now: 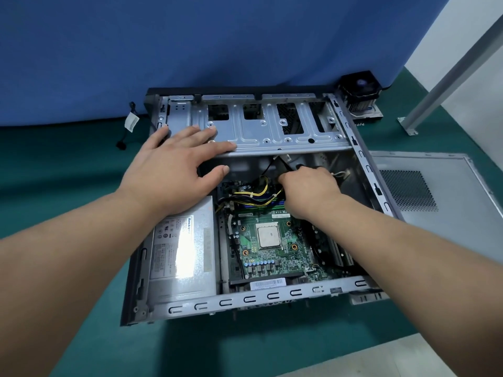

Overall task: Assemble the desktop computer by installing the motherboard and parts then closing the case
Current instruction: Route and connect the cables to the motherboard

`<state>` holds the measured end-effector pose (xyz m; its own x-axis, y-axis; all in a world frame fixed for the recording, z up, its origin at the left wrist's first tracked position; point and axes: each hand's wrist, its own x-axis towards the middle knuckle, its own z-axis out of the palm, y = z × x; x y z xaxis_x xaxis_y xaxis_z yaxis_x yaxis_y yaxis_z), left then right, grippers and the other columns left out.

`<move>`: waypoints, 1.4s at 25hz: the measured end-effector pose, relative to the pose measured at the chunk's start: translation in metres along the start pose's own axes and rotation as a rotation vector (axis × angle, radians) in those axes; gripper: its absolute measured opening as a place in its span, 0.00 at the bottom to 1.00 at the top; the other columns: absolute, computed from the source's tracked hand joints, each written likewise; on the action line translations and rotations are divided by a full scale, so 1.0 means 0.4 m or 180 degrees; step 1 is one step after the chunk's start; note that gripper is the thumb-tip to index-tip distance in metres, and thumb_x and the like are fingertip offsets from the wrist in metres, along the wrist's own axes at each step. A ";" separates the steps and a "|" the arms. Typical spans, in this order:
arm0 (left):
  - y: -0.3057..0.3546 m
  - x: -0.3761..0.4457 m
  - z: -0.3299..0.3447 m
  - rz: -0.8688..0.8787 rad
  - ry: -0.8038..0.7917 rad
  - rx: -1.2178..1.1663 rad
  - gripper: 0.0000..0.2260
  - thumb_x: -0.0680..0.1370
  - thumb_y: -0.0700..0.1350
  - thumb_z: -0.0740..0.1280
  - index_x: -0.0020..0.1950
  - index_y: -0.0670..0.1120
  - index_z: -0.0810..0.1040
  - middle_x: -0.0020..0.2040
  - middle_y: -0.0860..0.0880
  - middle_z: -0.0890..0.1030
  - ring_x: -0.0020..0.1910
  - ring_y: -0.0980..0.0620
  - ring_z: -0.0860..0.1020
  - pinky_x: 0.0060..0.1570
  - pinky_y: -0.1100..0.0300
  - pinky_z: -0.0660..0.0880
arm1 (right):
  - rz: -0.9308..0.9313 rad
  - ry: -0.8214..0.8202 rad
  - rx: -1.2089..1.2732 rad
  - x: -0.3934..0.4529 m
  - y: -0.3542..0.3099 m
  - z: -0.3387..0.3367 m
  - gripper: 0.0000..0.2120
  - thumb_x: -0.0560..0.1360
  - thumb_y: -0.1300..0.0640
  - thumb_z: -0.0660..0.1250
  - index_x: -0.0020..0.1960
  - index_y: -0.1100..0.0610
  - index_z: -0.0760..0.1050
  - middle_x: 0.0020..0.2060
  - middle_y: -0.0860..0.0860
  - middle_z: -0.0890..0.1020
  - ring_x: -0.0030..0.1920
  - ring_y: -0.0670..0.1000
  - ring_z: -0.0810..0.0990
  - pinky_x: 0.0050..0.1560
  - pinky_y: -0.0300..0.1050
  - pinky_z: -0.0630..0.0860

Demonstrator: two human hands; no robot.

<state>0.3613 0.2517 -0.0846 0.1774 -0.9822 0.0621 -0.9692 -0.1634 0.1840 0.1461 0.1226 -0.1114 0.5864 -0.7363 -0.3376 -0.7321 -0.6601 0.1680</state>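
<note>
The open computer case (245, 299) lies flat on the green table. A green motherboard (275, 257) sits inside with its bare CPU (269, 235) showing, and the silver power supply (182, 254) fills the left side. My left hand (177, 161) rests flat, fingers spread, on the metal drive cage (275, 126) at the far end. My right hand (307, 189) reaches in above the board with its fingers curled down among the yellow and black power cables (258, 193). Its fingertips are hidden, so what they hold cannot be made out.
The grey side panel (430, 186) lies on the table right of the case. A CPU cooler with fan (360, 91) stands behind the case's far right corner. A loose cable with a white tag (130, 123) trails left. A metal post (449, 74) rises at the right.
</note>
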 end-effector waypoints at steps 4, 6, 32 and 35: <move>0.002 -0.003 -0.001 -0.0023 -0.0005 -0.0021 0.21 0.82 0.66 0.53 0.76 0.74 0.60 0.81 0.62 0.60 0.81 0.60 0.55 0.81 0.48 0.46 | -0.0161 -0.0581 0.0181 -0.043 0.046 -0.003 0.33 0.77 0.56 0.62 0.80 0.43 0.58 0.74 0.52 0.72 0.73 0.57 0.70 0.73 0.57 0.65; 0.002 -0.002 0.001 -0.0023 0.0010 -0.0020 0.21 0.82 0.66 0.53 0.76 0.73 0.60 0.81 0.62 0.60 0.81 0.60 0.55 0.81 0.48 0.46 | -0.0625 -0.0182 -0.0018 -0.076 0.078 -0.015 0.32 0.79 0.53 0.62 0.81 0.42 0.57 0.77 0.48 0.68 0.75 0.55 0.68 0.72 0.57 0.68; 0.017 -0.007 -0.022 -0.1678 0.0583 -0.0864 0.22 0.86 0.54 0.55 0.82 0.58 0.60 0.84 0.51 0.53 0.83 0.48 0.50 0.81 0.46 0.48 | -0.1304 0.0677 -0.0072 -0.124 0.219 -0.030 0.29 0.79 0.31 0.49 0.36 0.47 0.79 0.28 0.45 0.79 0.35 0.47 0.74 0.54 0.50 0.68; 0.005 0.003 -0.030 -0.2459 0.0756 -0.1525 0.29 0.85 0.52 0.59 0.84 0.48 0.54 0.84 0.45 0.53 0.81 0.43 0.56 0.80 0.47 0.54 | -0.1278 0.0728 -0.0027 -0.121 0.220 -0.022 0.28 0.79 0.32 0.50 0.37 0.48 0.80 0.29 0.45 0.79 0.36 0.48 0.75 0.55 0.50 0.69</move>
<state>0.3615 0.2514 -0.0725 0.8237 -0.5642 -0.0569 -0.4043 -0.6547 0.6387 0.0565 0.0987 -0.0721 0.8851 -0.4354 -0.1645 -0.4292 -0.9002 0.0737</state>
